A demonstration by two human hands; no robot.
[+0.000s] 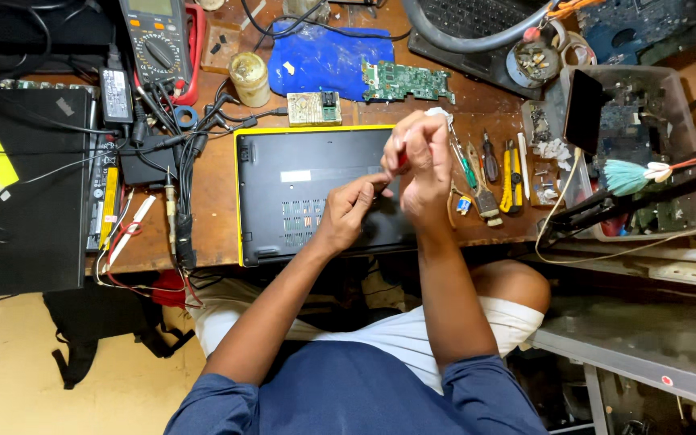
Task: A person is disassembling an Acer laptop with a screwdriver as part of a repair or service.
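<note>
— How are the arms set?
— Both bare forearms reach forward, converging.
— And the hands?
— The left hand [350, 211] pinches with its fingertips; the right hand [422, 161] is fisted, raised just beside it.

One head-worn camera is looking almost straight down from above the seated person, facing the counter [219, 201] ahead of the knees. It is sitting close enough that the forearms are filling the lower middle, while the counter's far clutter is running along the top edge and floor is showing lower left.
</note>
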